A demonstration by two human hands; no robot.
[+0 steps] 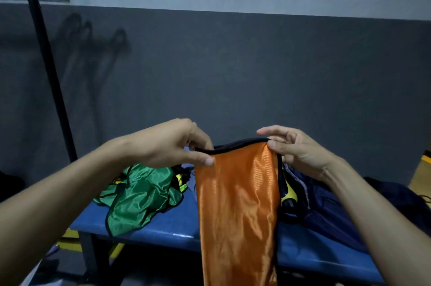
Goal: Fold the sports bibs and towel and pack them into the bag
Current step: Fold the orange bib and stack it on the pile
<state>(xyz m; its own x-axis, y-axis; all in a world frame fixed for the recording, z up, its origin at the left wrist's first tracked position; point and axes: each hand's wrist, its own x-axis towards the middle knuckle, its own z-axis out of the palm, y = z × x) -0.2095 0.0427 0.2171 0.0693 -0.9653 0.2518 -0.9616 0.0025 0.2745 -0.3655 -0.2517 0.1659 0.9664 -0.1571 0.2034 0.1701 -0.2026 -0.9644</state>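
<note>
Orange bib (238,204), glossy with black edging, hangs lengthwise above the blue tabletop (163,225). Left hand (172,143) pinches its top edge between thumb and fingers; right hand (293,145) pinches the opposite corner, its other fingers loosely extended. Crumpled green bib (140,197) lies on the tabletop, left. No legible writing.

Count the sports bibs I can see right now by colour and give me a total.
Orange bib, held up by both hands: 1
Green bib, crumpled on the blue bench: 1
Total: 2
Other cloth behind the orange bib is too hidden to sort.
</note>
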